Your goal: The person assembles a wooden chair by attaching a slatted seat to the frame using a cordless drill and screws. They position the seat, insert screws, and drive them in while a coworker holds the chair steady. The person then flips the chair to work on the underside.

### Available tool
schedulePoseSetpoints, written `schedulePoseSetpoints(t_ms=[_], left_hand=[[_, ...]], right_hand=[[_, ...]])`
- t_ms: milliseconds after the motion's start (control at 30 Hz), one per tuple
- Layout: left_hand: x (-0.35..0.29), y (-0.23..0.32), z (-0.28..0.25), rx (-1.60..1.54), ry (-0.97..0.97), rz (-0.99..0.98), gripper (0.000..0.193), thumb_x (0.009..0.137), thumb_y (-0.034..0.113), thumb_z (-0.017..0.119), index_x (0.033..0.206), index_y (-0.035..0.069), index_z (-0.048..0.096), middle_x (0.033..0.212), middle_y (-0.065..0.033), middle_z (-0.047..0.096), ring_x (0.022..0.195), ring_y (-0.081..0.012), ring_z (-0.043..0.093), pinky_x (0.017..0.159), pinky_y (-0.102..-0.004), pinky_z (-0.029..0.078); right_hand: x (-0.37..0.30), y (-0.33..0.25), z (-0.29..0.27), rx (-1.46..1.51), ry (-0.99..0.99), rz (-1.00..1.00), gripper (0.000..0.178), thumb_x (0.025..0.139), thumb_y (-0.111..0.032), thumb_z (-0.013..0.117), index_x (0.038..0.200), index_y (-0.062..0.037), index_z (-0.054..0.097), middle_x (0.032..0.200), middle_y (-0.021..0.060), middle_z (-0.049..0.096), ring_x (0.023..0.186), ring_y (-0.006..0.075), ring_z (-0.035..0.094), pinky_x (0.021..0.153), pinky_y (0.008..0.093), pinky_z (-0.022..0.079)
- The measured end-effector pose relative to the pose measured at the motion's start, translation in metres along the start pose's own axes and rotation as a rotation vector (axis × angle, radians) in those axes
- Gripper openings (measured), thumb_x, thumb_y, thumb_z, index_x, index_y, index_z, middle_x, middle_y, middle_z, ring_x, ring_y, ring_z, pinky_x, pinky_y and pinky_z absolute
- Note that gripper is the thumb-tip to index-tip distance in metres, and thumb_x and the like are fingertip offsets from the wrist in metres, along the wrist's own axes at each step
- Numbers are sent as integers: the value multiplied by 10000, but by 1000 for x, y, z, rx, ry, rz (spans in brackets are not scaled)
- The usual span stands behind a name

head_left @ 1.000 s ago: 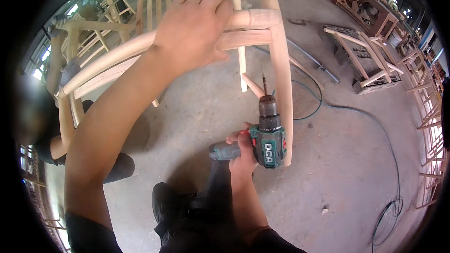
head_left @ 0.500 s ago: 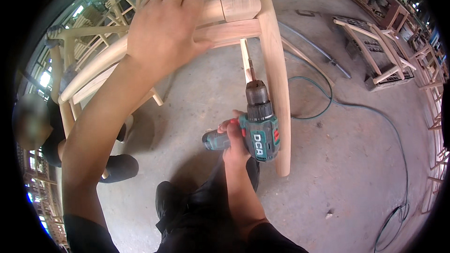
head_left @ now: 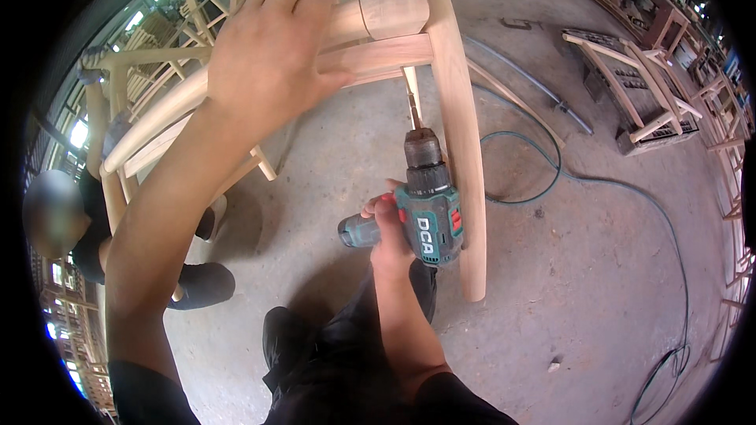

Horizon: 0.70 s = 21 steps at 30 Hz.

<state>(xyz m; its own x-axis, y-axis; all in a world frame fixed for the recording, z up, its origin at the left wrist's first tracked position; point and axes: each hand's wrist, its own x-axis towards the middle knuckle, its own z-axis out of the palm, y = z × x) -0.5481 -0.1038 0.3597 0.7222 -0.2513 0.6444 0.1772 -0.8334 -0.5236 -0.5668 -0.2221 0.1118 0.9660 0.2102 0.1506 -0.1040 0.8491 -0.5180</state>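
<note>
A pale wooden chair frame [head_left: 461, 142] spans the upper middle, its leg running toward me on the right. My left hand [head_left: 272, 47] is wrapped over the curved rail [head_left: 342, 25], left of its blocky end by the leg. In my right hand [head_left: 390, 232] is a green and black cordless drill [head_left: 431, 220], gripped by its handle, which points left. The drill's long bit [head_left: 412, 102] points away from me, beside the leg, its tip close to the underside of the straight crossbar [head_left: 382, 53]. Whether the tip is in the wood I cannot tell.
At the left, a co-worker [head_left: 59, 208] in dark clothes and gloves crouches by the frame's other side. A green hose [head_left: 622, 182] loops over the concrete floor to the right. Wooden frame parts [head_left: 630, 90] rest on a dark pallet at upper right, near a brown shelf [head_left: 630, 0].
The drill has shifted slightly left and away from me, its bit now tilting a little more to the left. My left hand stays on the rail.
</note>
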Motion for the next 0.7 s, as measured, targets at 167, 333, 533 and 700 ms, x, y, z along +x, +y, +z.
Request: schedulePoseSetpoints(t_ms=[167, 333, 533, 700], left_hand=[[2, 1, -2, -6, -29, -22, 677, 546, 274, 967, 1066, 64, 588, 1058, -110, 584, 1001, -348, 633, 810, -451, 545], [1, -1, 1, -6, 0, 12, 680, 546, 274, 969, 1066, 58, 587, 1059, -116, 579, 1012, -346, 628, 822, -450, 544], [1, -2, 1, -4, 3, 16, 700, 534, 269, 974, 1081, 54, 595, 1099, -118, 587, 1032, -352, 625, 840, -451, 545], [1, 5, -1, 52, -21, 11, 716, 519, 268, 977, 1092, 53, 605, 1082, -111, 597, 1038, -353, 624, 846, -454, 543]], right_hand=[[10, 13, 0, -8, -27, -2, 394, 895, -100, 752, 1217, 57, 587, 855, 85, 657, 759, 190, 647, 715, 370, 559], [16, 24, 8, 49, -15, -15, 390, 889, -105, 754, 1203, 43, 576, 834, 87, 656, 756, 193, 640, 726, 371, 553], [22, 41, 3, 192, -54, 62, 391, 890, -120, 747, 1204, 21, 562, 812, 78, 651, 734, 195, 625, 749, 388, 543], [23, 41, -1, 301, -109, 108, 376, 895, -135, 742, 1193, 16, 570, 797, 74, 644, 729, 199, 622, 752, 402, 542]])
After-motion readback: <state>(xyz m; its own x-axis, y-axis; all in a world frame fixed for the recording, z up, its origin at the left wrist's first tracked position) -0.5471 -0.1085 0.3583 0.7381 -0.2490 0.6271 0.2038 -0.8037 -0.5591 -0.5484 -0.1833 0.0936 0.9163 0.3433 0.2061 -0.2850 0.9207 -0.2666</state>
